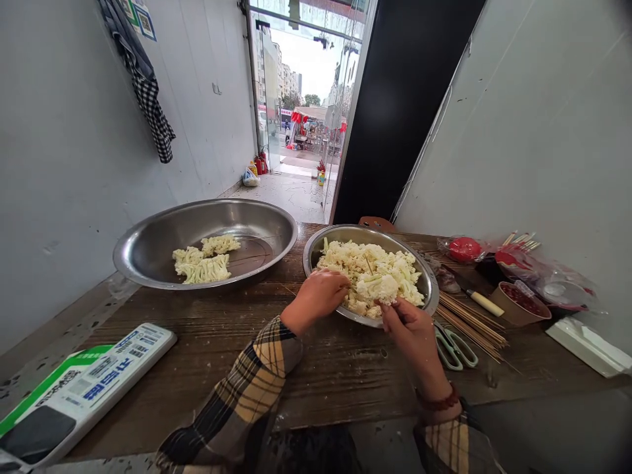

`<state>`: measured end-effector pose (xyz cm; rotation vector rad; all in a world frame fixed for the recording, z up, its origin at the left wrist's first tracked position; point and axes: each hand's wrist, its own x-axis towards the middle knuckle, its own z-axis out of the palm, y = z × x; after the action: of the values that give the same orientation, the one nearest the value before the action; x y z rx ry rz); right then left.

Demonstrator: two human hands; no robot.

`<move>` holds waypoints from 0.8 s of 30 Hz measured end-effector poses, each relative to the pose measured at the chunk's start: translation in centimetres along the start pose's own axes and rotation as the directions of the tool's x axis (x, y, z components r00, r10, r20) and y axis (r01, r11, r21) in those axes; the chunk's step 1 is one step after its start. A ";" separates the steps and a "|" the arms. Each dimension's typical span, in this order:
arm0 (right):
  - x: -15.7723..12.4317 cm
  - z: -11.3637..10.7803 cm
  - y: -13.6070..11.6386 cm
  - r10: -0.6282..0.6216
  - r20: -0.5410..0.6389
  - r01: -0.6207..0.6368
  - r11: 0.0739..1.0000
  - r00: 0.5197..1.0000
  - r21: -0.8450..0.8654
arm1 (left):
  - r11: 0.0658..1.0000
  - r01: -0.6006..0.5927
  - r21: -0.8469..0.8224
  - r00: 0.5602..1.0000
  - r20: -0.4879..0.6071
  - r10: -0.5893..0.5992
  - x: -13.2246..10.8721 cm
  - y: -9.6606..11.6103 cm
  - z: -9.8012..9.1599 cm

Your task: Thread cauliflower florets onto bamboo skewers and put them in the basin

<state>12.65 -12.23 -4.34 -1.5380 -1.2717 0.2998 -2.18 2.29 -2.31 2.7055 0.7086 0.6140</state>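
My right hand (411, 324) is closed on a cauliflower floret (379, 288), pinching its lower edge above the smaller steel bowl. A thin stick (368, 264) shows just above that floret; whether it runs through it I cannot tell. My left hand (320, 296) reaches over the near-left rim of the steel bowl (431, 289), its fingers curled together close to the florets. What those fingers grip, if anything, is hidden. Cauliflower pieces (348, 255) fill the bowl. On the left, a wide steel basin (257, 227) holds several cauliflower pieces (205, 266).
Bamboo skewers (474, 326), green-handled scissors (455, 349) and a knife (486, 304) lie right of the bowl. Farther right are a paper tub (521, 304), plastic-wrapped red items (464, 249) and a white box (587, 345). A long white box (113, 375) lies at left on the wooden table (340, 375).
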 end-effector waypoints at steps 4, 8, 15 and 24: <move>0.2 0.0 -0.1 0.028 0.021 -0.027 0.999 0.999 -0.017 | 0.987 -0.073 0.141 0.987 0.151 0.052 0.7 0.0 -0.3; 0.3 0.0 0.0 0.023 0.028 -0.022 0.999 0.999 -0.031 | 0.979 -0.064 0.195 0.955 0.295 0.004 2.4 0.1 -0.6; 0.4 -0.3 0.1 0.004 0.028 -0.003 0.999 1.000 -0.042 | 0.936 -0.019 0.351 0.907 0.401 -0.132 4.2 0.9 -0.6; 0.4 -0.5 0.0 -0.009 0.009 0.009 1.000 1.000 0.012 | 0.995 0.097 -0.033 0.995 -0.022 -0.097 2.7 -0.8 -0.5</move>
<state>13.20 -12.20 -3.99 -1.5220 -1.2816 0.3091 -0.60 4.46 -1.26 2.6214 0.8237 0.6290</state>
